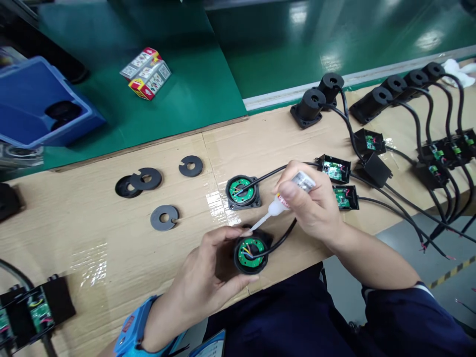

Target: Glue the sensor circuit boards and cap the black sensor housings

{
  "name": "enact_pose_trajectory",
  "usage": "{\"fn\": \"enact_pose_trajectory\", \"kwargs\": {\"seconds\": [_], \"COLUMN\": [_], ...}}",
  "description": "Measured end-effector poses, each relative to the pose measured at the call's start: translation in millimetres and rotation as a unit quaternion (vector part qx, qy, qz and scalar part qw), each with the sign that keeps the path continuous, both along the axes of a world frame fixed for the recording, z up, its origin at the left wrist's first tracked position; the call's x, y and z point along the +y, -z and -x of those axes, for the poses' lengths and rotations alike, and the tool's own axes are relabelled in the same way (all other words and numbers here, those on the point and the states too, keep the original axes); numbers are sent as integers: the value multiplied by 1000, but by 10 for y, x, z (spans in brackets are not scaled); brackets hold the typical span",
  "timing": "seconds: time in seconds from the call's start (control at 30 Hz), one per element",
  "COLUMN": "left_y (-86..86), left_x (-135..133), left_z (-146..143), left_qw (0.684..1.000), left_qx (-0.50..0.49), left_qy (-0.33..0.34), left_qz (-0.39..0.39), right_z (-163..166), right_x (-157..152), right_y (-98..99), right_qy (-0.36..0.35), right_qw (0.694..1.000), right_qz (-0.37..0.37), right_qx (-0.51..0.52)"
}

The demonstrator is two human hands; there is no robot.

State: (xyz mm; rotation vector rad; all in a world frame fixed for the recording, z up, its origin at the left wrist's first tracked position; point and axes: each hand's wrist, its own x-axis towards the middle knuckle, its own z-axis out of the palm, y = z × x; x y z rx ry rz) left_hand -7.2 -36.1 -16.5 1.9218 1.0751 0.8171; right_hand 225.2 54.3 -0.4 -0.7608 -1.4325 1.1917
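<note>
My left hand (208, 277) is closed around a round black housing (251, 254) with a green ring-shaped circuit board and coloured wires inside; a black cable leaves it to the right. My right hand (312, 203) grips a small glue tube (293, 191), its white nozzle tip touching the upper rim of that housing. A second black housing (243, 192) with a green board lies on the cardboard just behind, its cable running right.
Several dark grey slotted discs (164, 217) lie on the cardboard-covered bench (111, 248) to the left. Black cabled assemblies (372, 163) with small open boxes crowd the right. A blue bin (40, 104) and a small printed carton (146, 73) sit on the green surface behind.
</note>
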Motion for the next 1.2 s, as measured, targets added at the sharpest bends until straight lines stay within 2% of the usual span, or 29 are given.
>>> {"fn": "enact_pose_trajectory", "kwargs": {"seconds": [0.07,0.1,0.17,0.2,0.27,0.37,0.47,0.63,0.7,0.87,1.0,1.07,1.2], "left_y": [4,10,38,59,110,188,234,214,209,213,50,-69,-227], "left_x": [53,101,241,328,509,721,804,746,701,630,616,601,564], "left_z": [66,82,73,50,-19,-128,-178,-130,-96,-25,13,21,20], "left_qw": [1000,999,994,989,981,985,988,987,987,988,984,976,969], "left_qx": [-1,-18,-17,8,62,53,14,15,14,-40,-142,-191,-231], "left_qy": [9,-14,-103,-144,-183,-163,-147,-152,-153,-136,-93,-92,-79], "left_qz": [22,31,21,3,-10,28,40,-43,-52,63,60,42,28], "right_z": [-42,-59,-80,-81,-71,-47,-52,-92,-87,-47,-41,-43,-40], "right_x": [54,88,160,195,257,331,380,380,358,326,341,347,345], "right_y": [5,-1,-38,-66,-123,-154,-102,-11,-5,-27,-55,-70,-88], "right_qy": [16,23,36,44,59,77,102,125,130,145,140,130,125], "right_qw": [999,998,996,995,993,989,986,988,988,981,964,957,948], "right_qz": [15,21,39,52,73,99,111,75,68,91,165,191,226], "right_qx": [33,50,71,75,76,74,67,42,46,91,156,174,186]}}
